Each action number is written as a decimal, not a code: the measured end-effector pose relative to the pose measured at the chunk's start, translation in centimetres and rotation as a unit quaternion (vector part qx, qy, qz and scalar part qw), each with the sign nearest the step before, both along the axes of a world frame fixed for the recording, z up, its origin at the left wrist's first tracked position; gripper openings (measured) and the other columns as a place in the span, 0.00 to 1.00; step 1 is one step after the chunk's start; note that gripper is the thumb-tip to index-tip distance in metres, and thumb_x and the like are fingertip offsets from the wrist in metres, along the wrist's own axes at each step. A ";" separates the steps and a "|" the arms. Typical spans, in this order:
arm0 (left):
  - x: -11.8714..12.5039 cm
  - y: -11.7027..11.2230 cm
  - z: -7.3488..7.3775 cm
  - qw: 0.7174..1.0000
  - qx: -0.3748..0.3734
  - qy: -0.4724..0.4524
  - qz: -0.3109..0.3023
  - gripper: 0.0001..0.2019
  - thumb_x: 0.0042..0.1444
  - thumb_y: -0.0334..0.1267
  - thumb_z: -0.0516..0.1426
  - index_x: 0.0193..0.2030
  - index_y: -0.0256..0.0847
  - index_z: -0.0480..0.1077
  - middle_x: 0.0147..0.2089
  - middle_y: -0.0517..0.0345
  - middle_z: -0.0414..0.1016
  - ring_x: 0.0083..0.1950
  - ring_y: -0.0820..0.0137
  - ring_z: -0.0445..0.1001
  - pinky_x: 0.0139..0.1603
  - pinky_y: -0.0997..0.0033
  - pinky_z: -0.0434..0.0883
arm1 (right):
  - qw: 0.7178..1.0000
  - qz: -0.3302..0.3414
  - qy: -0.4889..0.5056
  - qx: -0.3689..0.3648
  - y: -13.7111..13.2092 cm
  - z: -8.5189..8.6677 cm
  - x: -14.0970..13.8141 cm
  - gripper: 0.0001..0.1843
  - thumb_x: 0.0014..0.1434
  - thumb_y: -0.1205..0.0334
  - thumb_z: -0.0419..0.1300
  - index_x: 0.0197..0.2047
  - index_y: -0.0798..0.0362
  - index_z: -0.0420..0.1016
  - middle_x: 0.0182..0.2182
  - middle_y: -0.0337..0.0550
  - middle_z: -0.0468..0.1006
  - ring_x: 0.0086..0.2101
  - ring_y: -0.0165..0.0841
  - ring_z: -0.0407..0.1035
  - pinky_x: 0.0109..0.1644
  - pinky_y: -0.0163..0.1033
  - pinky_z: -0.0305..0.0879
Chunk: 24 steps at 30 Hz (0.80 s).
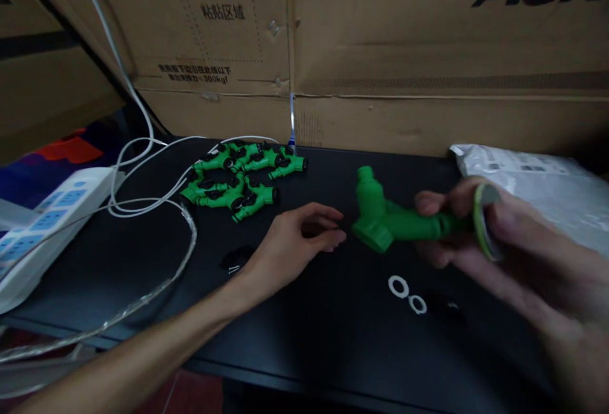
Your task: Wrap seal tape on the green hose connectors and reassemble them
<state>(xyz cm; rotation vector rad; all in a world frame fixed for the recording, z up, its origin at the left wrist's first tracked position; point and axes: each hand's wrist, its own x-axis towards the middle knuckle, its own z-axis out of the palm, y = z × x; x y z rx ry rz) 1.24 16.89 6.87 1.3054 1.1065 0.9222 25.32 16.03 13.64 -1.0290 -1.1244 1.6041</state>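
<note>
My right hand (504, 230) grips a green Y-shaped hose connector (371, 217) by one of its arms, holding it above the black table. A round, flat piece with a yellow-green rim (486, 220) also sits between the fingers of this hand; its kind is unclear. To the left of the connector, my left hand (295, 233) hovers with thumb and fingers curved apart and nothing between them. Two white ring washers (398, 286) lie on the table below the connector. Near my left wrist is a small dark heap with a few tiny screws (233, 269).
Several green Y connectors with black parts (238, 179) are grouped at the back left. A white power strip (61, 217) and looping white cables (143, 211) occupy the left side. Cardboard boxes (380, 52) stand behind; a plastic-wrapped package (537, 179) lies at right.
</note>
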 end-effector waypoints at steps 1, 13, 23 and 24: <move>0.1 -0.3 -0.2 0.999 0.025 0.034 -0.025 0.10 0.60 0.42 0.68 0.46 0.41 0.80 0.42 0.55 0.85 0.44 0.63 0.83 0.48 0.64 0.77 | 0.999 -0.040 0.004 0.006 0.2 0.1 0.0 0.13 0.49 0.47 0.79 0.32 0.41 0.85 0.41 0.38 0.86 0.31 0.34 0.78 0.35 0.36 0.78; 3.3 -1.7 0.9 0.960 0.156 0.169 -0.160 0.12 0.70 0.38 0.59 0.55 0.44 0.82 0.49 0.52 0.86 0.47 0.62 0.83 0.49 0.64 0.74 | 0.997 0.000 0.076 -0.009 1.8 -2.0 -0.2 0.08 0.59 0.53 0.74 0.38 0.47 0.85 0.44 0.38 0.86 0.34 0.32 0.80 0.43 0.35 0.78; 0.4 -4.4 3.8 0.926 0.286 0.239 0.062 0.29 0.57 0.48 0.70 0.63 0.47 0.70 0.65 0.51 0.75 0.63 0.58 0.75 0.56 0.62 0.75 | 0.990 0.089 0.099 -0.035 1.1 -2.4 -1.1 0.11 0.60 0.55 0.74 0.41 0.51 0.83 0.44 0.44 0.86 0.33 0.31 0.79 0.41 0.35 0.78; 0.6 -3.8 3.7 0.921 0.305 0.239 0.021 0.33 0.57 0.47 0.71 0.67 0.49 0.67 0.69 0.51 0.72 0.68 0.57 0.71 0.65 0.58 0.71 | 0.989 0.097 0.106 -0.038 1.0 -2.5 -1.3 0.10 0.60 0.55 0.74 0.41 0.51 0.83 0.41 0.42 0.86 0.33 0.30 0.79 0.41 0.34 0.78</move>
